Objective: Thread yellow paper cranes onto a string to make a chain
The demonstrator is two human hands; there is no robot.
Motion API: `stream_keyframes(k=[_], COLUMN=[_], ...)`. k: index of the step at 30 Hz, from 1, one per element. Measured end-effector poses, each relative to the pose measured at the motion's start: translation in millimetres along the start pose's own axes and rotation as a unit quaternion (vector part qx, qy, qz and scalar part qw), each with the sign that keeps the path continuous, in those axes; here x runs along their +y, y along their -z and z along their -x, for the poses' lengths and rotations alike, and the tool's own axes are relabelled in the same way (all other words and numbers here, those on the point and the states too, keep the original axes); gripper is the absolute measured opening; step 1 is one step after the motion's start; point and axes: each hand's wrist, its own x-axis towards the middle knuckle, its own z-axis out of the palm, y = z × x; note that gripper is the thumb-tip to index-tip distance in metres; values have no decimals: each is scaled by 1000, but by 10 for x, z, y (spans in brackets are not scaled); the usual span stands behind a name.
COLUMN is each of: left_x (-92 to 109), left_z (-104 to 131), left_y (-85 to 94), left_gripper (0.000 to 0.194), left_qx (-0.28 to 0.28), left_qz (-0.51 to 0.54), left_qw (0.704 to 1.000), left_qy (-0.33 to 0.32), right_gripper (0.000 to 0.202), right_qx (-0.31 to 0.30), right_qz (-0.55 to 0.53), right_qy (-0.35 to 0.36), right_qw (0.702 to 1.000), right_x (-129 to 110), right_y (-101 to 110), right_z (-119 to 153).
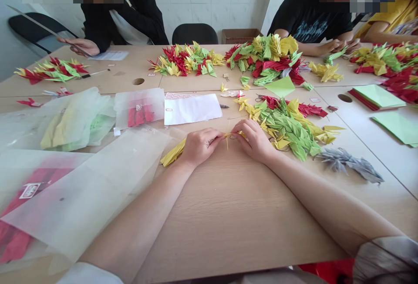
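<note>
My left hand (203,145) pinches the left side of a thin yellow strand (227,140) above the middle of the table. Close by on the right, my right hand (253,139) has its fingers closed on the strand's other side. A bundle of folded yellow paper (173,152) lies beside and partly behind my left hand. Green folded paper pieces (289,129), with yellow and red ones around them, are heaped just right of my right hand. My palms hide part of what lies between the fingers.
Translucent bags (94,188) cover the left side. A white sheet (193,109) and a pen (224,106) lie ahead. On the right are a grey bundle (354,164) and green paper sheets (396,128). People sit across the table (248,214) behind colourful paper heaps (189,59).
</note>
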Motion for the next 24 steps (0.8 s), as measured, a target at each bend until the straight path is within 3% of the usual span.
stream_keyframes(k=[7, 14, 24], left_x=[-4, 6, 30], left_z=[-2, 5, 11], left_y=[-11, -33, -28], left_gripper=[16, 14, 12], left_qx=[40, 20, 3], left_qz=[17, 48, 60], left_qw=[999, 998, 998], left_qy=[17, 19, 8], right_gripper=[12, 23, 14], right_qx=[93, 0, 3], right_qz=[-8, -25, -21], right_qy=[-43, -1, 22], right_qw=[995, 1000, 1000], right_x=[63, -39, -13], right_y=[20, 16, -44], right_z=[22, 21, 20])
